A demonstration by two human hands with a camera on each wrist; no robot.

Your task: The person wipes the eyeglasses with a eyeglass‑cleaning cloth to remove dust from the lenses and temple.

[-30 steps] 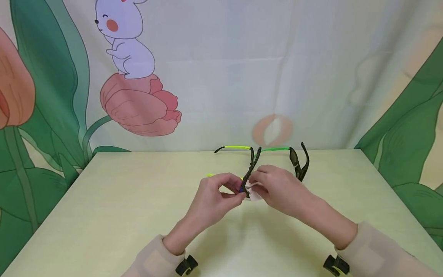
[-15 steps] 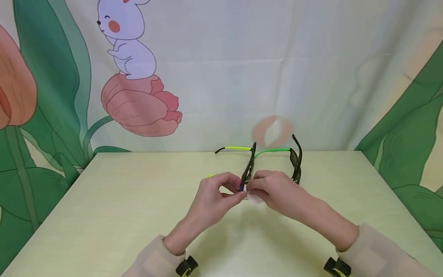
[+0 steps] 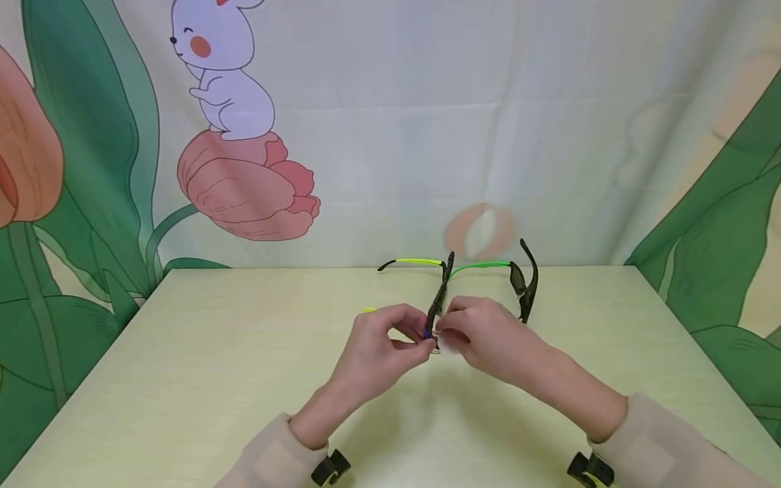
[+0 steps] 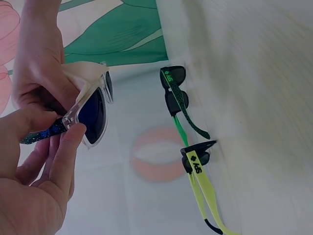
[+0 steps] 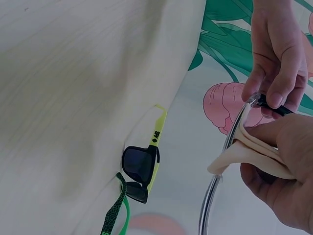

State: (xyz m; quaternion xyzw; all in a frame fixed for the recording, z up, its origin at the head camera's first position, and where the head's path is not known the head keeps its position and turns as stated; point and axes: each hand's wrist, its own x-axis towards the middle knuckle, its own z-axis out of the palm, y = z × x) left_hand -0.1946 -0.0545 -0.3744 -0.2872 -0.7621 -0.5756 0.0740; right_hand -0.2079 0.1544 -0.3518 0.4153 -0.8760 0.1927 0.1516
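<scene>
In the head view my left hand [image 3: 384, 349] pinches a pair of sunglasses at the hinge, thumb and forefinger on the dark speckled temple arm [image 3: 441, 298]. The sunglasses [image 4: 93, 117] have a clear frame and dark blue lenses, and are held up above the table. My right hand [image 3: 500, 339] grips a pale cloth [image 5: 239, 154]. In the right wrist view this cloth is folded over the clear rim, with thumb and fingers pinching it from both sides. The far temple arm [image 3: 529, 285] sticks up beyond my right hand, and part of the frame is hidden behind the fingers.
Two more pairs stand on the table [image 3: 244, 339] towards its back edge: black sunglasses with yellow arms [image 4: 196, 164] and dark sunglasses with green arms [image 4: 175, 90]. Behind the table hangs a printed curtain [image 3: 378, 135] with a rabbit and flowers.
The held sunglasses have tilted slightly, their arm tips shifting left and up. My right hand has made small movements with the cloth at the lens. My left hand keeps its hold.
</scene>
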